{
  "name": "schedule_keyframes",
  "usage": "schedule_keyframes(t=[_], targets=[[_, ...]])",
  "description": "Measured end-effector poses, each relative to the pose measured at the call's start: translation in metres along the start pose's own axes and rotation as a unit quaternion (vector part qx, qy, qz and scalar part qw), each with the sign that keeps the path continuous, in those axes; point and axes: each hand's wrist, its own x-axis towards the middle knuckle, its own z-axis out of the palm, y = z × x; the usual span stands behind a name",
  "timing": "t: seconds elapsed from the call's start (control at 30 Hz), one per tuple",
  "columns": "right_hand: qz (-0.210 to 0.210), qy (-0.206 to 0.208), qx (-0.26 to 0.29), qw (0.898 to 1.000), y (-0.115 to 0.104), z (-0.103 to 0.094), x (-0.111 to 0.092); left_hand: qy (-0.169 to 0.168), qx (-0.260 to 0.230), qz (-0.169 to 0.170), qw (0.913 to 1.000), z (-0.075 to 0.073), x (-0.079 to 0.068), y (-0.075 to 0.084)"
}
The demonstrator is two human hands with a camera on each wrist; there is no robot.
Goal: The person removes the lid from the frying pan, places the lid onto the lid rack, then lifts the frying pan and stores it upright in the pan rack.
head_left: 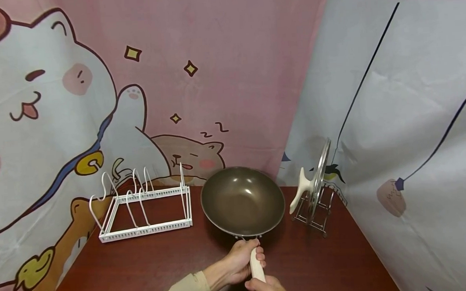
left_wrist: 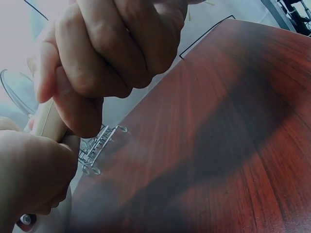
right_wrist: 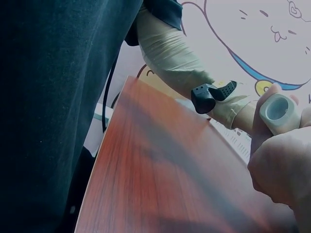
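A dark brown wok (head_left: 242, 202) with a cream handle (head_left: 257, 267) is at the middle of the table in the head view, its inside facing up. My left hand (head_left: 241, 260) grips the handle close to the pan. Farther back, near the handle's end, my right hand (head_left: 270, 289) holds it with the thumb along the top. In the left wrist view both hands wrap the handle (left_wrist: 48, 121), one behind the other. The round hollow end of the handle (right_wrist: 279, 112) pokes out of the right hand (right_wrist: 282, 165) in the right wrist view.
A white rack (head_left: 146, 230) with upright wire dividers stands left of the wok. To the right, a glass lid (head_left: 319, 176) with a cream knob (head_left: 301, 190) leans upright in a small metal wire rack (head_left: 320, 222). Printed curtains (head_left: 245, 74) hang behind the red-brown table (head_left: 152, 264).
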Motion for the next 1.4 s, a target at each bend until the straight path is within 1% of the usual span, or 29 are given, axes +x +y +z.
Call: schedule_keyframes(t=[0.4,0.6,0.93,1.1,1.2,1.4], targets=[[-0.001,-0.017,0.002,1.000,-0.005,0.004,0.001,-0.001,0.013,0.020,0.9997,0.001,-0.005,0.009],[-0.017,-0.026,-0.015,0.999,-0.008,0.006,0.001,-0.006,0.020,0.027,0.9994,0.003,-0.010,0.016],[-0.049,-0.034,-0.034,0.998,-0.012,0.009,0.002,0.006,0.039,0.043,0.9983,0.005,-0.015,0.025],[-0.052,-0.033,-0.039,0.997,-0.015,0.012,0.002,0.007,0.043,0.046,0.9980,0.005,-0.017,0.030],[-0.049,-0.036,-0.032,0.998,-0.017,0.014,0.002,0.008,0.048,0.049,0.9976,0.004,-0.018,0.033],[-0.037,-0.059,0.011,0.998,-0.021,0.019,0.003,0.010,0.060,0.055,0.9966,0.003,-0.022,0.041]])
